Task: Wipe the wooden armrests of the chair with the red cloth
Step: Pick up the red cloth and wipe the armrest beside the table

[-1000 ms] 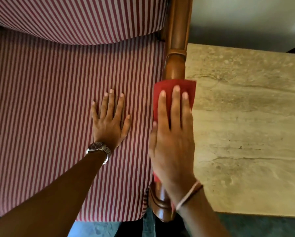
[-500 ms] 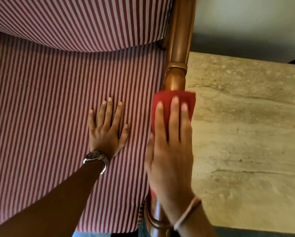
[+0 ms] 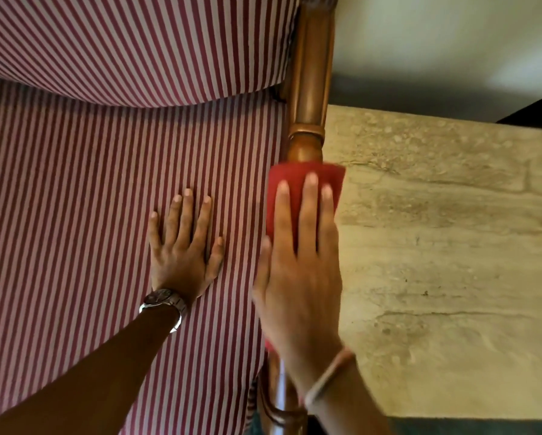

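A polished wooden armrest (image 3: 310, 89) runs from top to bottom along the right side of the chair's red-and-white striped seat (image 3: 75, 199). The red cloth (image 3: 295, 177) lies over the armrest at mid-height. My right hand (image 3: 301, 271) presses flat on the cloth, fingers extended and pointing up the rail; most of the cloth is hidden under the palm. My left hand (image 3: 183, 246), with a metal watch on the wrist, rests flat and spread on the seat cushion just left of the armrest, holding nothing.
A striped back cushion (image 3: 138, 42) overhangs the seat at the top. A beige marble-patterned tabletop (image 3: 451, 262) sits directly right of the armrest. A pale wall (image 3: 436, 32) lies beyond it.
The view has shifted, so the chair sits lower in frame. My right hand with the cloth has slid slightly along the armrest. My left hand stays flat on the seat.
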A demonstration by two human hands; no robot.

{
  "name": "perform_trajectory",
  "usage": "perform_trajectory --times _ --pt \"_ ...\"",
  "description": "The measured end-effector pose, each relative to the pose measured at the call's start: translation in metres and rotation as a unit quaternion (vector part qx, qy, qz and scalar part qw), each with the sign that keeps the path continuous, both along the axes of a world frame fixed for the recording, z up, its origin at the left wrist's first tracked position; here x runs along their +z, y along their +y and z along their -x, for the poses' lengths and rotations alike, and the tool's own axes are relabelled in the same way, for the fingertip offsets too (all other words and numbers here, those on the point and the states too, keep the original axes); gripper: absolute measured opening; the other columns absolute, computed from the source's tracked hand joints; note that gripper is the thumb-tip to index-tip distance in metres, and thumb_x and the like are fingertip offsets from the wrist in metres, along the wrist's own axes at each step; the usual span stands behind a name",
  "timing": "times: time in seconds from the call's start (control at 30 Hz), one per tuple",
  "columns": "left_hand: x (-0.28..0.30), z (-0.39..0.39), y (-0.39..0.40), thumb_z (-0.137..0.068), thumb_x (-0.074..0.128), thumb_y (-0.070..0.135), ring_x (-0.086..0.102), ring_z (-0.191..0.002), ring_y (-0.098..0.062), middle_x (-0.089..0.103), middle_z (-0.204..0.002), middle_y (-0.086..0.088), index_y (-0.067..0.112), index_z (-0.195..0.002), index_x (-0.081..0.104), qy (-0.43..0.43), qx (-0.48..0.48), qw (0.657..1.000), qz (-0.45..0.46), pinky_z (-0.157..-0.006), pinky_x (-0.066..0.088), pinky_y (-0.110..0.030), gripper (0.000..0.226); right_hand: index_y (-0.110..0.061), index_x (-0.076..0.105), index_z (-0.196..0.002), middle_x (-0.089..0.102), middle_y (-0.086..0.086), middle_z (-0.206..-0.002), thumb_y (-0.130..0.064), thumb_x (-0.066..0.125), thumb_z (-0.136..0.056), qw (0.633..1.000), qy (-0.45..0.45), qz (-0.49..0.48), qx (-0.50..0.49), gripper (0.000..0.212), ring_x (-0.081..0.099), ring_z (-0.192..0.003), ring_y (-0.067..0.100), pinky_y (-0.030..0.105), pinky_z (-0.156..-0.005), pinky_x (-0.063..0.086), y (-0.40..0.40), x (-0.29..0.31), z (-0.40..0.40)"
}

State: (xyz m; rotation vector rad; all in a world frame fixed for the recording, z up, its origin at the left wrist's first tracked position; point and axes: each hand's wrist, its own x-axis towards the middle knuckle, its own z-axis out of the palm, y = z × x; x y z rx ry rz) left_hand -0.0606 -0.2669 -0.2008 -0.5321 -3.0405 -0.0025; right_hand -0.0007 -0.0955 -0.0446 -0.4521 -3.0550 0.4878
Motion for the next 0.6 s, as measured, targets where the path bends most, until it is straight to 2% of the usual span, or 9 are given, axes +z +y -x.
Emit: perform_trajectory --times 0.07,0.13,0.3,0.37,0.43,0.5,0.53,0.57,0.6 --pt "0.002 0.0 0.0 -0.1 0.02 0.057 0.02 -0.157 -0.03 0.02 -0.17 -0.013 0.021 -0.162 0.017 -0.004 0.0 1.0 -0.001 -0.124 0.018 -0.06 0.071 -0.015 0.011 -0.165 0.005 0.015 -0.174 -0.028 0.033 -0.106 1.0 -0.004 -0.004 -0.01 0.064 0.004 -0.161 0.033 0.053 -0.129 0.023 0.011 0.004 0.044" --pt "0.002 0.001 0.001 -0.101 0.021 0.057 0.02 -0.157 -0.03 0.019 -0.17 -0.013 0.022 -0.162 0.016 -0.007 -0.003 1.0 -0.01 -0.124 0.018 -0.061 0.071 -0.017 0.007 -0.165 0.001 0.013 -0.175 -0.03 0.032 -0.106 1.0 -0.004 -0.002 -0.021 0.065 0.0 -0.162 0.031 0.052 -0.129 0.022 0.014 0.004 0.049" --pt "0.005 0.001 0.002 -0.101 0.026 0.055 0.026 -0.155 -0.031 0.023 -0.169 -0.014 0.021 -0.161 0.022 -0.017 -0.001 0.999 -0.027 -0.122 0.022 -0.062 0.069 -0.017 0.005 -0.166 0.0 0.01 -0.175 -0.034 0.025 -0.111 1.0 -0.015 -0.006 -0.018 0.061 0.001 -0.162 0.028 0.049 -0.128 0.026 -0.016 0.0 -0.038" --pt "0.015 0.002 0.006 -0.101 0.027 0.053 0.027 -0.154 -0.033 0.025 -0.168 -0.015 0.019 -0.16 0.027 -0.039 -0.001 0.998 -0.041 -0.123 0.021 -0.062 0.068 -0.018 0.006 -0.166 0.001 0.01 -0.175 -0.036 0.024 -0.11 1.0 -0.017 -0.006 -0.019 0.061 0.003 -0.162 0.027 0.047 -0.128 0.024 -0.018 -0.001 -0.047" --pt "0.034 0.0 0.013 -0.1 0.027 0.048 0.028 -0.154 -0.034 0.027 -0.166 -0.017 0.015 -0.157 0.034 -0.08 0.026 0.992 -0.094 -0.124 0.021 -0.06 0.066 -0.025 0.001 -0.165 -0.01 0.003 -0.175 -0.042 0.025 -0.108 0.998 0.001 0.061 -0.015 0.064 -0.004 -0.162 0.014 0.041 -0.127 0.022 -0.013 0.004 -0.046" --pt "0.057 -0.009 0.022 -0.101 0.027 0.041 0.045 -0.144 -0.035 0.045 -0.156 -0.022 0.014 -0.145 0.051 -0.139 0.094 0.958 -0.234 -0.119 0.036 -0.058 0.057 -0.039 -0.001 -0.163 -0.017 -0.011 -0.173 -0.052 0.028 -0.105 0.977 0.041 0.195 -0.07 0.067 -0.007 -0.155 -0.012 0.019 -0.119 0.028 -0.001 0.011 -0.045" --pt "0.074 -0.02 0.028 -0.102 0.027 0.039 0.061 -0.123 -0.031 0.061 -0.137 -0.023 0.019 -0.131 0.061 -0.16 0.128 0.921 -0.333 -0.103 0.051 -0.054 0.049 -0.047 0.002 -0.16 -0.009 -0.017 -0.172 -0.058 0.032 -0.102 0.957 0.061 0.255 -0.124 0.066 0.001 -0.152 -0.018 0.007 -0.112 0.027 0.009 0.014 -0.045" --pt "0.094 -0.032 0.034 -0.103 0.027 0.04 0.067 -0.094 -0.026 0.07 -0.11 -0.021 0.03 -0.113 0.064 -0.176 0.149 0.878 -0.42 -0.081 0.059 -0.051 0.04 -0.054 0.006 -0.157 0.007 -0.021 -0.17 -0.065 0.035 -0.099 0.933 0.074 0.305 -0.18 0.066 0.017 -0.149 -0.017 0.003 -0.105 0.027 0.021 0.016 -0.043" --pt "0.114 -0.049 0.041 -0.103 0.026 0.045 0.065 -0.073 -0.026 0.069 -0.087 -0.018 0.039 -0.098 0.062 -0.198 0.161 0.839 -0.48 -0.064 0.056 -0.05 0.036 -0.056 0.011 -0.156 0.025 -0.023 -0.164 -0.072 0.036 -0.096 0.908 0.074 0.347 -0.224 0.067 0.034 -0.141 -0.017 0.003 -0.1 0.031 0.032 0.018 -0.04"
